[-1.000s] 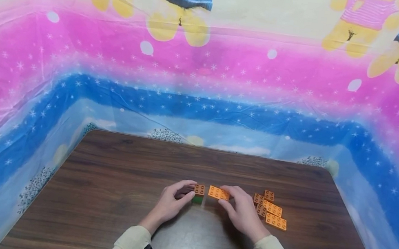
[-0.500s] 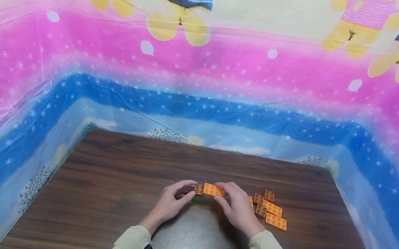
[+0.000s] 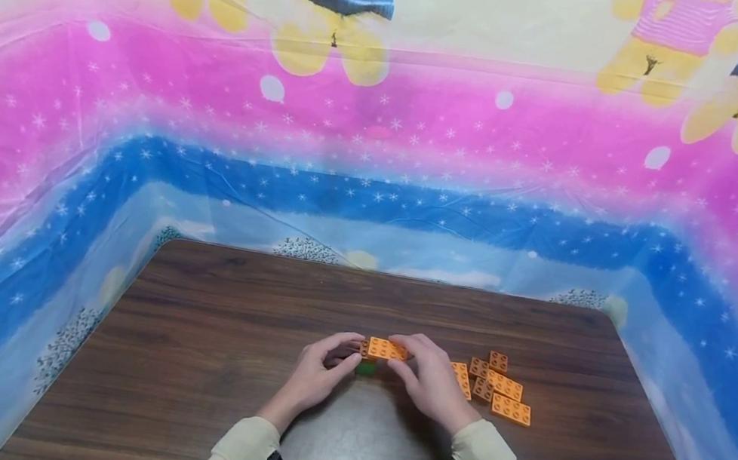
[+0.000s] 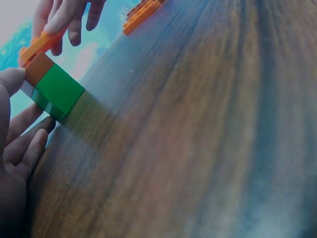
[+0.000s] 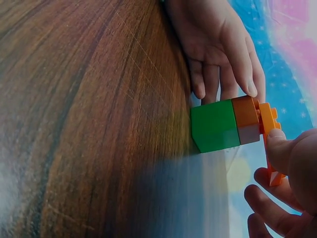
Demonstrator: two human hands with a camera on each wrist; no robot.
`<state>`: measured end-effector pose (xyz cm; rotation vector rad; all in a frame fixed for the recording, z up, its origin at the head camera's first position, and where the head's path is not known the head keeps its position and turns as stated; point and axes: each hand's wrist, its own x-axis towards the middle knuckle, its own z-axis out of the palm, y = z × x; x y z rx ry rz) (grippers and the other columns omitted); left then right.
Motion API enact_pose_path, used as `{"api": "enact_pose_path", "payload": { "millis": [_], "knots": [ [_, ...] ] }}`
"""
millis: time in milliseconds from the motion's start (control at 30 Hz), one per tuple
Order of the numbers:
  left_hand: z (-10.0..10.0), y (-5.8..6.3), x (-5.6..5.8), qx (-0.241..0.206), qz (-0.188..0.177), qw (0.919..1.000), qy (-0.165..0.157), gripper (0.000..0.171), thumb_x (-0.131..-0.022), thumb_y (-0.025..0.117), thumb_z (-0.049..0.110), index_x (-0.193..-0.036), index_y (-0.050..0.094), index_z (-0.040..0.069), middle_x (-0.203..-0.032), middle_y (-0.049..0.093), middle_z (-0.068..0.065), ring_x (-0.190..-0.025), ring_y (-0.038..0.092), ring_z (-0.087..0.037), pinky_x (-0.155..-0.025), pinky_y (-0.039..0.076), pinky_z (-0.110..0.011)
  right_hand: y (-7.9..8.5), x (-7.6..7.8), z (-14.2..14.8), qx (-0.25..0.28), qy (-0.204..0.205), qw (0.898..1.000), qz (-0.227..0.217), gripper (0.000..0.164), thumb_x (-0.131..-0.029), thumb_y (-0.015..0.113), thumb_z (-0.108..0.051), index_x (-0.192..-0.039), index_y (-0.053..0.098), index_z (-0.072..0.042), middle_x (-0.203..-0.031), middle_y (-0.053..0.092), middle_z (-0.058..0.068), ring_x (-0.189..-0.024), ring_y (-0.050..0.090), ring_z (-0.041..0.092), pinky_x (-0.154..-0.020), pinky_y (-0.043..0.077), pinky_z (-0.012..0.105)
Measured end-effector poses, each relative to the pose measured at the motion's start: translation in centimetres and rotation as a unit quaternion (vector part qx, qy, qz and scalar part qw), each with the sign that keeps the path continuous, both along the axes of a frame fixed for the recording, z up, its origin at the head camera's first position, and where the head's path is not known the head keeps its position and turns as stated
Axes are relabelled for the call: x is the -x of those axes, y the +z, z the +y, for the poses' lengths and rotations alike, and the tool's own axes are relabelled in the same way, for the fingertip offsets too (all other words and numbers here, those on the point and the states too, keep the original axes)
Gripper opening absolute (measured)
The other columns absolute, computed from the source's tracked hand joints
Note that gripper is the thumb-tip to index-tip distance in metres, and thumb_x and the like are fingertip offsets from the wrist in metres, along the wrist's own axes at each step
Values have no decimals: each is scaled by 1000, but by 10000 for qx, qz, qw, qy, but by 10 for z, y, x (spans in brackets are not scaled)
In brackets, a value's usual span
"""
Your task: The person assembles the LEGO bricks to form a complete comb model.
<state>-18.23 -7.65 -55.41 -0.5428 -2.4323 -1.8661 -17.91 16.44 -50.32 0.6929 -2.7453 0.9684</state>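
Left hand half-curled, gripping brown brick atop green block on table; right hand pinches orange plate by its end — plate now over brown brick's studs — a second ago apart, to the right.

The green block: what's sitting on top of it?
A brown block sits on the green block. Over that, the right hand holds a flat orange brick, hiding some of the brown block's studs. The green block's own top is covered and cannot be seen.
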Motion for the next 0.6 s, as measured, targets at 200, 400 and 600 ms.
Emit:
{"api": "enact_pose_path", "payload": {
  "millis": [200, 400, 600],
  "knots": [
    [0, 0, 0, -12, 38, 10000, -16, 33, -105, 67, 28, -137, 68, 18, -130, 72, -4, -120, 69, -24, -95, 57, -34, 1, 1, -2, 53, 45, 10000, 10, 36, -100, 74, -20, -135, 70, -12, -122, 70, 2, -96, 67, 11, -84, 58, 38],
    [-1, 0, 0, -52, -35, 10000, -7, 32, -105, 68, 27, -136, 69, 20, -129, 72, -2, -120, 69, -23, -95, 57, -33, 1, 1, -4, 75, 102, 9999, -23, 36, -100, 74, -21, -135, 69, -14, -121, 69, 1, -96, 66, 11, -83, 59, 37],
    [0, 0, -1, -57, -19, 10000, 23, 32, -105, 68, 27, -136, 68, 22, -129, 73, -2, -119, 70, -22, -94, 57, -32, 0, 2, -8, 56, 118, 9999, -35, 37, -101, 74, -22, -136, 69, -12, -122, 69, 1, -97, 67, 11, -83, 58, 36]
  ]
}}
